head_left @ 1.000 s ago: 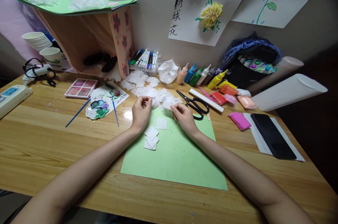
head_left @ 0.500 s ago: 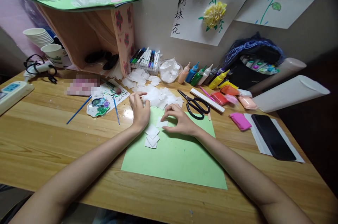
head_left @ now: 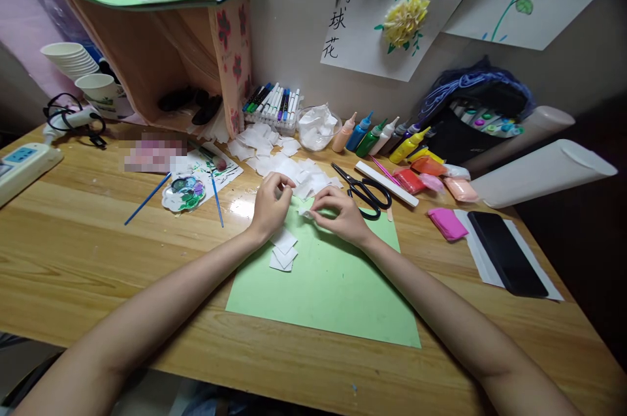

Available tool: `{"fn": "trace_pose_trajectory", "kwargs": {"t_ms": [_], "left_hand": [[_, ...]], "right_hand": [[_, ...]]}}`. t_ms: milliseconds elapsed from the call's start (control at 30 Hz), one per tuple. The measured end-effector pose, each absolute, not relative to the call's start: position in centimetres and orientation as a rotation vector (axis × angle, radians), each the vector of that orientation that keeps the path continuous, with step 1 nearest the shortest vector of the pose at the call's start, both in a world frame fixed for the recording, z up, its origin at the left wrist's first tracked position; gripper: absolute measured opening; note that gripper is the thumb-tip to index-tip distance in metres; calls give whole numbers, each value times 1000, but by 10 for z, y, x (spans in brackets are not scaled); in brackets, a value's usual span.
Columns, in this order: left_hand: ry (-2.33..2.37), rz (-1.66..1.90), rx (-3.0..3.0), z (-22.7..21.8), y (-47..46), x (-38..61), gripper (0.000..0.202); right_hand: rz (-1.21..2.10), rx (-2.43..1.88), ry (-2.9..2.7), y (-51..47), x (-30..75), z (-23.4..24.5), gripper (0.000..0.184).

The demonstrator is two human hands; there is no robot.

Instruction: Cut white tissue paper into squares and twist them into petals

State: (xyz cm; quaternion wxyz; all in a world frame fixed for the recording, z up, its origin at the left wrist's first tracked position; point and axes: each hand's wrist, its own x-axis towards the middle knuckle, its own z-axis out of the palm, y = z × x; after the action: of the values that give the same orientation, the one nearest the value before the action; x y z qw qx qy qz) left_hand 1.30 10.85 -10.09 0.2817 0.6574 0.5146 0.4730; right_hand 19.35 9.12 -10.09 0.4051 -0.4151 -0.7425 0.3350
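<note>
Lightly is best, I judge: right hand (head_left: 340, 215) grip pinches a small white paper square (head_left: 305, 212) above the green paper sheet (head_left: 323, 285)'s far edge; left hand (head_left: 270, 206) grip closed, contents unclear.

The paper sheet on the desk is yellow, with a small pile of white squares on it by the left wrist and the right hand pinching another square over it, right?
No. The head view shows the paper sheet is green, not yellow. The pile of white squares does lie on it by the left wrist, and the right hand pinches another square over it.
</note>
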Motion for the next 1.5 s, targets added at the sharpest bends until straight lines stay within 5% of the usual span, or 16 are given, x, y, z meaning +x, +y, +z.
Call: {"fn": "trace_pose_trajectory", "kwargs": {"t_ms": [133,267,400,800,1500], "left_hand": [[1205,1166,2046,-93,100,16,4],[1079,1117,2149,-94,97,18,30],[1103,1084,2131,-100,100,18,21],[1129,1087,1991,-98,100,16,13],[1119,992,2044,-98,101,17,21]], "right_hand": [[1048,-1097,-1461,90,190,-106,15],[1253,-1031,-1283,86,184,-110,17],[1366,-1007,-1213,86,182,-112,31],[1067,-1106,-1330,87,184,-108,13],[1083,-1057,-1320,90,187,-110,12]]}}
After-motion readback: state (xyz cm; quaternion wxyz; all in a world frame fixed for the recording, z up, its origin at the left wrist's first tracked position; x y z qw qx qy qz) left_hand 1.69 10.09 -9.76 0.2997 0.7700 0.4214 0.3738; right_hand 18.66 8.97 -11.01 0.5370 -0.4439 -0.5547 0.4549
